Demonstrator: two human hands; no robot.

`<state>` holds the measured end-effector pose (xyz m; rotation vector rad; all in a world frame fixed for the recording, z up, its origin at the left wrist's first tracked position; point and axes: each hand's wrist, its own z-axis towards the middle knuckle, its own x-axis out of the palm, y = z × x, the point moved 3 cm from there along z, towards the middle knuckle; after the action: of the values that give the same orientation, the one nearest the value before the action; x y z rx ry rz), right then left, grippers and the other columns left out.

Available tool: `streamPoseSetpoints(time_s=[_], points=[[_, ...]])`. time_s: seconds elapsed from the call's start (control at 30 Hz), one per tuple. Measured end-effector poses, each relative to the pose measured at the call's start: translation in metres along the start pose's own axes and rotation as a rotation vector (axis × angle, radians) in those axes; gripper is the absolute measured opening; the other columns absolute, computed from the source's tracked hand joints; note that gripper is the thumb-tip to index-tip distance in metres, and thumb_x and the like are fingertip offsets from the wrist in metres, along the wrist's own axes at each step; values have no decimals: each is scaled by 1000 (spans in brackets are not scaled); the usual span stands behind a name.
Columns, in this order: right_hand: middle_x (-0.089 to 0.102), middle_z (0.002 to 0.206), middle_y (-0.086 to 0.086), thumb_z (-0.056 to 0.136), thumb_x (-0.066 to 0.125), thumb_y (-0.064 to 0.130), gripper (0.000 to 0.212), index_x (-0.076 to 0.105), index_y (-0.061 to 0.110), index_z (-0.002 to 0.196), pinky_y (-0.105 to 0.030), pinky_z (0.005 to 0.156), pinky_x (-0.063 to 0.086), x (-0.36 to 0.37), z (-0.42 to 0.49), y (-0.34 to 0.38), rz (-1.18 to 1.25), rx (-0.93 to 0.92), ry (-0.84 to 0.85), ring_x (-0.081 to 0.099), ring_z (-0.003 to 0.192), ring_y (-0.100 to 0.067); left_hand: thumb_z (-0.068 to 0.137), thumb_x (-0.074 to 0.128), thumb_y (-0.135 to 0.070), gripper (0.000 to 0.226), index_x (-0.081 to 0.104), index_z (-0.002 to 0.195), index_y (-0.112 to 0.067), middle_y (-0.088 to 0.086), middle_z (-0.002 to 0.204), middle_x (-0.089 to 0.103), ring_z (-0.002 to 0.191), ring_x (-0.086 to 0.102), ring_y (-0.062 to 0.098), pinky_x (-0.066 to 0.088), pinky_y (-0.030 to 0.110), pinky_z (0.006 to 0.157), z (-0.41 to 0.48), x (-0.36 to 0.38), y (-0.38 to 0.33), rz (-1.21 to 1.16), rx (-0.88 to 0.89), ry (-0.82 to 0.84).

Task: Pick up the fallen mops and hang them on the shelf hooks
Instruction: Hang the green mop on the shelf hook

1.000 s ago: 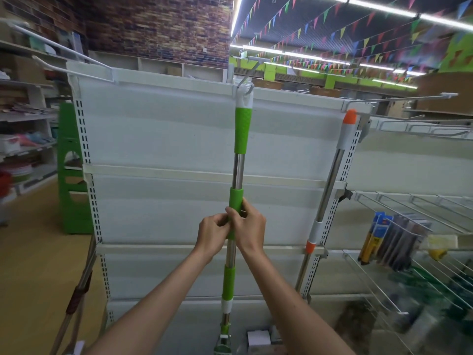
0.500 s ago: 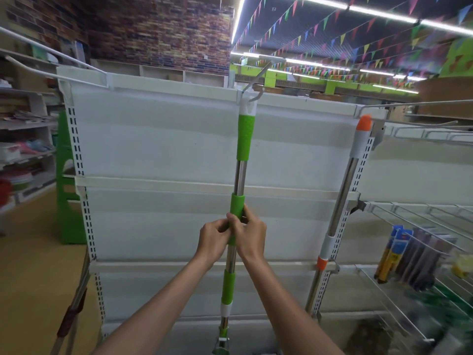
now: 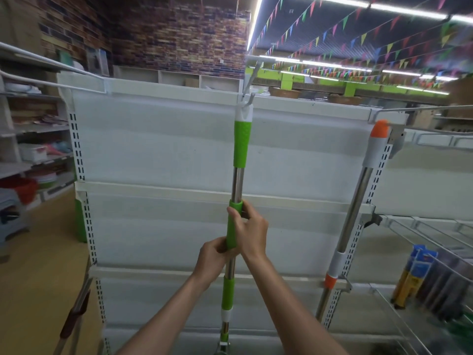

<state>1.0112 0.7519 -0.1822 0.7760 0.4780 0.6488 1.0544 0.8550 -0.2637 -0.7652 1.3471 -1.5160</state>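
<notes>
green mop at the hook

both hands are on the green mop (image 3: 240, 139), held upright vs the shelf (image 3: 153, 149) back panel. left hand (image 3: 213, 254) is curled round the pole just under the mid sleeve; right hand (image 3: 252, 231) is clamped on the sleeve above it. the mop's white top end sits at the hook (image 3: 249, 98); can't tell if it's caught. step: hanging. next, prob: seat it, check it bears wt, then let go. orange mop (image 3: 358, 201) leans at rt, another handle (image 3: 75, 311) low left.
</notes>
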Motion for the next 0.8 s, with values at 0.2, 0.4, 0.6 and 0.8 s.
streamPoseSetpoints(time_s=[0.2, 0.4, 0.6, 0.8], points=[[71, 83, 8, 93, 72, 27, 5, 71, 23, 93, -38, 73, 55, 2, 12, -9, 38, -21, 27, 66, 80, -10, 87, 75, -24, 9, 72, 81, -18, -6, 74, 75, 70, 68, 11, 53, 29, 67, 7, 10, 30, 133, -70, 36], [70, 83, 10, 93, 72, 29, 6, 69, 25, 94, -43, 75, 55, 9, 24, -19, 61, 4, 37, 66, 80, -9, 89, 71, -27, 16, 69, 77, -16, -4, 71, 71, 64, 61, 8, 47, 26, 64, 21, 12, 32, 187, -72, 16], [70, 82, 9, 93, 73, 30, 8, 69, 23, 92, -42, 75, 55, 19, 34, -24, 66, 23, 39, 66, 80, -10, 90, 71, -24, 17, 68, 77, -12, -3, 70, 68, 65, 58, 9, 43, 26, 63, 32, 7, 35, 170, -68, -8], [70, 81, 8, 92, 73, 29, 9, 68, 22, 92, -41, 75, 55, 27, 42, -30, 66, 23, 42, 66, 79, -10, 90, 69, -24, 16, 70, 81, -11, 3, 77, 73, 69, 62, 10, 46, 23, 64, 42, 4, 39, 165, -86, -29]])
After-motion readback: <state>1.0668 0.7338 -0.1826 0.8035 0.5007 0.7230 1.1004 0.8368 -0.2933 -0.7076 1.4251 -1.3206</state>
